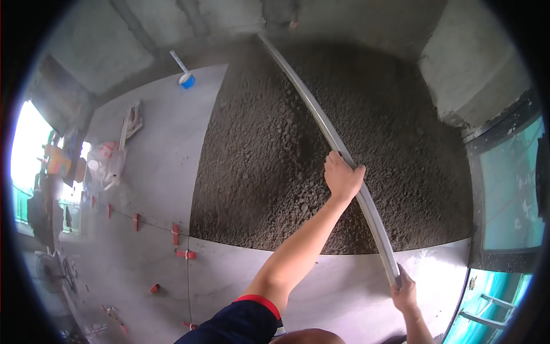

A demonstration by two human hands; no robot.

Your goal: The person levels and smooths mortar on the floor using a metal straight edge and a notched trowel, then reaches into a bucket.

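A long metal straightedge (pixel 312 106) lies slantwise over a bed of dark, crumbly mortar (pixel 246 149), from the far wall down to the near tiles. My left hand (pixel 344 176) is wrapped round it near its middle, above the mortar. Lower right, my right hand (pixel 405 291) holds its near end over the pale tiled floor (pixel 338 281). The mortar is rough and lumpy beside the bar, with larger lumps left of my left hand.
On the left tiles lie a blue cup-like tool (pixel 187 80), a plastic bag (pixel 107 160) and red tile levelling wedges (pixel 176 233) along the joints. Bare walls (pixel 355 23) stand behind. A framed glass panel (pixel 513 189) is at the right.
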